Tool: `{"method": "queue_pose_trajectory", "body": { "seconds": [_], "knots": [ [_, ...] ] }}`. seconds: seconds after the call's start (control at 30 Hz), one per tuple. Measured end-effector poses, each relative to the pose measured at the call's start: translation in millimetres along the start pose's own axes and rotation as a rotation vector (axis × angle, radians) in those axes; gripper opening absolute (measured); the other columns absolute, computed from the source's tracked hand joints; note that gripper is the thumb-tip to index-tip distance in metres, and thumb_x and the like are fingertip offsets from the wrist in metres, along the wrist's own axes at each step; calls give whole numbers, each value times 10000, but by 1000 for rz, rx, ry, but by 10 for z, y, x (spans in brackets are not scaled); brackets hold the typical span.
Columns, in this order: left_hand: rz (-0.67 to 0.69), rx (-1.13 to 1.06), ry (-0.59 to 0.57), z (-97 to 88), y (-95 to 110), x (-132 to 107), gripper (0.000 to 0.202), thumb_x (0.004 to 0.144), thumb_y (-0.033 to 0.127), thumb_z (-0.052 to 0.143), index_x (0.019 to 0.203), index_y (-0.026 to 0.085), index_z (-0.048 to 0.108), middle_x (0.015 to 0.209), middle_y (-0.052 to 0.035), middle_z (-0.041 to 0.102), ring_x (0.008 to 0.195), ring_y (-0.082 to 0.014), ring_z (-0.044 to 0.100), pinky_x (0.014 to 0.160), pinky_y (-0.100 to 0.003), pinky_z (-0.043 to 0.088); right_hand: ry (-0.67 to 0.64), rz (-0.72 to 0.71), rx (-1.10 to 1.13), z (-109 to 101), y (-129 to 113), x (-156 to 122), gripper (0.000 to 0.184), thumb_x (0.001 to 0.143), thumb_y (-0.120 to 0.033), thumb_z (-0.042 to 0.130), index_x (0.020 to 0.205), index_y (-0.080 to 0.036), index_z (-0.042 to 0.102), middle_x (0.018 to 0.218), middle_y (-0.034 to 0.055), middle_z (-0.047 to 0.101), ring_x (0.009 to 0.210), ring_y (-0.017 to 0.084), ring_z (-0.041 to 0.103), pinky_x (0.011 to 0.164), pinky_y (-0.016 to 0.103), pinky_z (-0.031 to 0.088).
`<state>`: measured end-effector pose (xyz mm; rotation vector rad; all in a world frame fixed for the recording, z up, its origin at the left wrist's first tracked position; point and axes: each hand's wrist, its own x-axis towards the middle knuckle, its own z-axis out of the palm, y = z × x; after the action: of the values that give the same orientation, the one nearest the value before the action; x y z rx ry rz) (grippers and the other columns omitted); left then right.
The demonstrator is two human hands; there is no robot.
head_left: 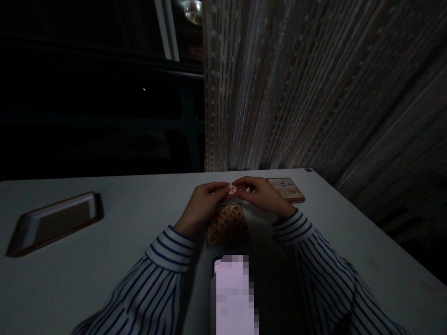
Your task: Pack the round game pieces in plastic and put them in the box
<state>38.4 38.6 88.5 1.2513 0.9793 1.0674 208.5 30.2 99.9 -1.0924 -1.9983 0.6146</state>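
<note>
Between my two hands is a round, pale Chinese chess piece (pixel 232 189) with a red character on its face. My left hand (pixel 206 202) pinches its left side between thumb and fingers. From the right, my right hand (pixel 257 191) has its fingertips closed on the same piece. Just below the hands lies a square, clear-looking case (pixel 246 236) filled with rows of chess pieces (pixel 228 218), marked in red and dark characters. My left hand hides part of its upper left corner.
A flat printed box (pixel 287 190) lies behind my right hand. An open, shallow tray-like box lid (pixel 52 223) rests at the left of the white table (pixel 139 260). Nearest me is a lit, blurred-out phone (pixel 234 298). A bead-like curtain (pixel 279 83) hangs behind the table's far edge.
</note>
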Motion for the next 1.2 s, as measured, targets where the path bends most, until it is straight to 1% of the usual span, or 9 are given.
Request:
{"method": "queue_pose_trajectory", "body": {
  "seconds": [0.17, 0.3, 0.43, 0.6, 0.7, 0.87, 1.0, 1.07, 1.2],
  "knots": [
    [10, -7, -1, -1, 3, 2, 292, 640, 314, 686, 859, 120, 675, 804, -67, 692, 737, -149, 626, 730, -264, 476, 4, -33, -82, 1, -27, -11, 257, 782, -277, 558, 998, -159, 630, 888, 35, 663, 790, 128, 583, 675, 242, 432],
    [30, 28, 42, -1, 4, -2, 284, 644, 302, 678, 858, 116, 668, 809, -64, 689, 733, -152, 629, 735, -278, 481, 27, -65, -139, 17, -50, -21, 286, 779, -309, 566, 1022, -170, 621, 920, 36, 661, 805, 135, 588, 731, 261, 439],
    [37, 50, 48, -7, -1, -1, 288, 631, 313, 684, 840, 116, 667, 813, -66, 687, 734, -162, 629, 736, -294, 483, 38, -89, -212, 36, -48, -23, 278, 787, -297, 558, 1033, -182, 618, 952, 43, 658, 808, 142, 591, 771, 285, 435],
    [43, 54, 39, -17, -39, 22, 308, 630, 328, 678, 857, 120, 665, 836, -71, 685, 741, -165, 628, 732, -297, 481, 17, -129, -272, 44, -18, -25, 281, 799, -286, 549, 1052, -177, 606, 977, 50, 653, 817, 143, 583, 773, 283, 424],
    [48, 88, 32, -16, -51, 27, 298, 645, 329, 659, 858, 122, 668, 846, -76, 685, 745, -173, 627, 728, -305, 480, -10, -124, -296, 39, -10, -29, 276, 806, -290, 539, 1049, -178, 609, 977, 53, 655, 826, 147, 582, 774, 287, 419],
    [113, 266, 17, -42, -52, 52, 252, 678, 303, 607, 837, 122, 682, 815, -75, 689, 779, -192, 619, 749, -316, 466, -50, -96, -322, 30, 11, -23, 266, 804, -281, 537, 1030, -169, 620, 933, 48, 668, 813, 144, 593, 755, 266, 420],
    [195, 429, 69, -125, -99, 104, 281, 704, 311, 569, 904, 142, 671, 883, -70, 687, 816, -194, 615, 764, -305, 458, -80, -30, -356, 28, 52, -25, 263, 797, -313, 540, 1004, -182, 637, 909, 48, 674, 819, 159, 603, 740, 271, 421],
    [224, 554, 79, -168, -117, 115, 288, 728, 318, 541, 928, 154, 667, 937, -75, 681, 864, -203, 611, 795, -307, 447, -104, 4, -384, 30, 83, -31, 264, 799, -333, 533, 993, -192, 642, 904, 46, 676, 818, 166, 607, 728, 270, 419],
    [270, 859, 56, -219, -122, 90, 303, 776, 306, 475, 975, 170, 658, 1016, -84, 663, 962, -218, 587, 863, -313, 413, -156, 60, -437, 38, 166, -43, 277, 795, -353, 535, 1004, -202, 637, 859, 38, 682, 798, 172, 614, 699, 259, 414]
  ]
}}
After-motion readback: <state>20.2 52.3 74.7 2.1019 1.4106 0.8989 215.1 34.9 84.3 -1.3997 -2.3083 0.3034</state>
